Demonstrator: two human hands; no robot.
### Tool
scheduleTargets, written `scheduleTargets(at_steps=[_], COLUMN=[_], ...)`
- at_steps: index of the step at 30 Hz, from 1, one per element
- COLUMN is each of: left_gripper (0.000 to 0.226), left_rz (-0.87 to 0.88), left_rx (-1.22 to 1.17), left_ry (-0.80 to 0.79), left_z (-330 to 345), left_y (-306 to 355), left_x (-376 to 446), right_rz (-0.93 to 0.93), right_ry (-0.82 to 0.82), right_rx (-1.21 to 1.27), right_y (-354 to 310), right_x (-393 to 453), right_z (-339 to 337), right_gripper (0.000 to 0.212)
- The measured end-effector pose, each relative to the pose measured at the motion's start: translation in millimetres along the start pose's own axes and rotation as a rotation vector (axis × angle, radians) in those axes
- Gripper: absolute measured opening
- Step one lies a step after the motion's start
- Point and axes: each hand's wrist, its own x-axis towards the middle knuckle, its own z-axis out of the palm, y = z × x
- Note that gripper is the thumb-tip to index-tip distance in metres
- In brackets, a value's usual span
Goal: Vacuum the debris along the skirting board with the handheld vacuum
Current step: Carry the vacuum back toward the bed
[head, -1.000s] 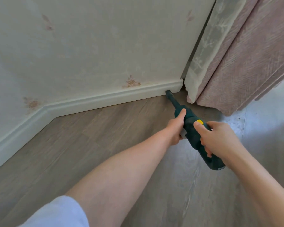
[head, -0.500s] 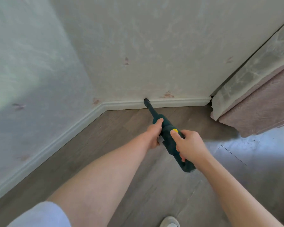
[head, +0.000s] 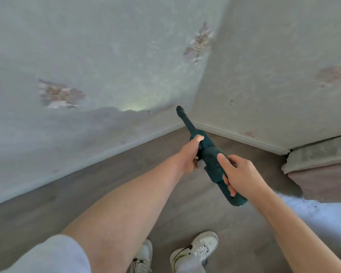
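A dark green handheld vacuum (head: 211,154) is held in both hands, pointing at the room corner. My left hand (head: 189,154) grips its front body just behind the narrow black nozzle (head: 182,115). My right hand (head: 238,174) wraps the rear handle, thumb stretched along the top. The nozzle tip is lifted off the floor and shows against the wall above the white skirting board (head: 110,148), which runs along both walls and meets in the corner. No debris is visible along the skirting.
Grey wood-look floor (head: 47,209) spreads below. A pink curtain with a lace layer (head: 321,174) hangs to the floor at the right. My two white shoes (head: 195,251) stand at the bottom. Patterned wallpaper (head: 106,56) covers both walls.
The view has swung left from the curtain to the room corner and pulled back. The vacuum travelled left along the skirting, and its nozzle has lifted off the skirting base. Shoes now show.
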Motion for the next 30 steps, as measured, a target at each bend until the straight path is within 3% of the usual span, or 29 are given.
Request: scheduleTargets(at_steps=[8, 12, 17, 22, 26, 30], left_gripper=[0.022, 0.036, 0.037, 0.035, 0.037, 0.033], left_rz=[0.029, 0.093, 0.185, 0.306, 0.410, 0.561], left_rx=[-0.350, -0.619, -0.823, -1.007, -1.119, -1.267], left_ry=[0.067, 0.118, 0.256, 0.421, 0.527, 0.621], left_z=[-141, -209, -304, -410, -483, -542], left_y=[33, 14, -30, -90, -145, -216], left_x=[-169, -216, -263, -332, -391, -455], right_rz=[-0.157, -0.230, -0.161, -0.313, -0.466, -0.605], right_ry=[-0.299, -0.455, -0.706, -0.849, -0.862, -0.877], right_rx=[-0.289, -0.431, -0.449, -0.597, -0.741, -0.822], right_y=[-165, -216, -262, -307, -322, -320], right_x=[-90, -115, -146, -214, -283, -357], right_z=[44, 92, 180, 297, 384, 461], right_gripper=[0.051, 0.046, 0.040, 0.048, 0.064, 0.067])
